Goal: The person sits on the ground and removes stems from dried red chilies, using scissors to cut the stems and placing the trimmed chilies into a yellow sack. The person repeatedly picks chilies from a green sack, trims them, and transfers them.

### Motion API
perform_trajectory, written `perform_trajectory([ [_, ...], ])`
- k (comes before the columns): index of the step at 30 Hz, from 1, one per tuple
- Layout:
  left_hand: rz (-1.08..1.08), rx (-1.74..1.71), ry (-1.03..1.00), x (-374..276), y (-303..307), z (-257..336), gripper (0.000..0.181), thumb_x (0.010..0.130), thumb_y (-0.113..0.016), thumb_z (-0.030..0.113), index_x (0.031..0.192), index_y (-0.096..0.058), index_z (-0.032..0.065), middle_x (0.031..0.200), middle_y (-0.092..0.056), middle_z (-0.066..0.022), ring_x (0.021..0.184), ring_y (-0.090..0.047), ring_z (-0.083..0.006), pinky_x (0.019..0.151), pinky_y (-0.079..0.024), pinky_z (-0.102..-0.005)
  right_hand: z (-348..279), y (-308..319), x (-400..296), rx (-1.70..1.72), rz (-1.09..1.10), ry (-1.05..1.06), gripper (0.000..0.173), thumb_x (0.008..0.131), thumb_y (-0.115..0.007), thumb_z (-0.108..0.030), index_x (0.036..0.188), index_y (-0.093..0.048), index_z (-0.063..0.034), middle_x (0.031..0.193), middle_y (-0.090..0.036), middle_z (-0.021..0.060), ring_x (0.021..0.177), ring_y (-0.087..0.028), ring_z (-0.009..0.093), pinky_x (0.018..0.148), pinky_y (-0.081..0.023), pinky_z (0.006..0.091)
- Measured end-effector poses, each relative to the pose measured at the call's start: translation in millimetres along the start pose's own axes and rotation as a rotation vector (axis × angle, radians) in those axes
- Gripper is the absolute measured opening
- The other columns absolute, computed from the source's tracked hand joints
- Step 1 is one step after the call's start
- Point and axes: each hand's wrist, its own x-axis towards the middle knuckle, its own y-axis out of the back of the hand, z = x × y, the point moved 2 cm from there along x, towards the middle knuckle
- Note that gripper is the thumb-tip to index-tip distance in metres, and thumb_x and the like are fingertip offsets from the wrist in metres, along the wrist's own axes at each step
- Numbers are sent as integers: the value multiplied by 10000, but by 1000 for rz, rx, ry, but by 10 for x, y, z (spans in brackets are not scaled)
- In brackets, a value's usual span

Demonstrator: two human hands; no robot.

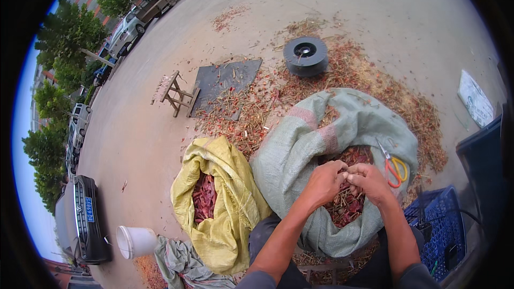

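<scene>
My left hand (330,181) and my right hand (368,180) meet above the mouth of a pale green woven sack (287,168). Their fingertips are pinched close together and touching. Anything held between them is too small or hidden to make out. Dried red chili peppers (345,212) with stalks and stem bits fill the sack's opening below. Scissors with one red and one yellow handle loop (395,171) lie on the sack's folded rim, just beyond my right hand. To the left, a yellow woven sack (225,224) stands with its mouth open on dark red chili peppers (204,198).
Chili stems and scraps (401,108) litter the ground around a black plastic spool (306,56), a dark mat (227,84) and a small wooden stool (175,94). A white bucket (138,242) lies tipped at left. A blue plastic crate (437,228) stands at right. Beyond are parked vehicles (84,216).
</scene>
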Motion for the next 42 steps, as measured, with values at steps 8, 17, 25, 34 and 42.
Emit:
perform_trajectory([
  [8, 89, -137, 38, -15, -5, -37, 191, 944, -638, 167, 1021, -659, -6, 964, -691, -205, 910, -677, -371, 815, -520, -433, 10, -98, -14, -253, 139, 291, 320, 1025, -658, -307, 985, -685, 9, 752, -694, 45, 664, -664, 107, 620, -546, 288],
  [17, 12, 104, -131, -48, -156, -126, 207, 925, -684, 173, 1022, -636, -3, 977, -645, -201, 924, -627, -405, 810, -499, -446, -20, -7, 33, -690, 252, 490, 496, 1037, -582, -395, 739, -615, 1, 649, -577, 204, 552, -564, 324, 557, -447, 440],
  [25, 11, -294, -100, -26, -127, 26, 170, 966, -683, 156, 984, -662, -11, 824, -622, -83, 779, -604, -203, 746, -492, -345, -107, -38, -52, -257, 241, 452, 438, 1034, -568, -312, 700, -563, -28, 565, -535, 62, 526, -565, 189, 510, -430, 382],
  [34, 97, -884, 157, -52, -45, -127, 133, 1015, -684, 196, 1001, -656, 67, 823, -576, 62, 735, -495, -21, 680, -432, -208, -322, 549, -18, 302, 547, 518, 266, 970, -723, -326, 944, -652, -70, 758, -640, 42, 614, -604, 161, 549, -503, 299],
  [42, 171, -373, 206, 17, -77, -93, 239, 930, -780, 217, 850, -611, 68, 771, -597, 41, 709, -499, -49, 639, -409, -239, 626, 153, 115, -1678, 279, 434, 148, 848, -686, -175, 953, -752, -95, 921, -713, 126, 814, -717, 294, 709, -560, 404],
])
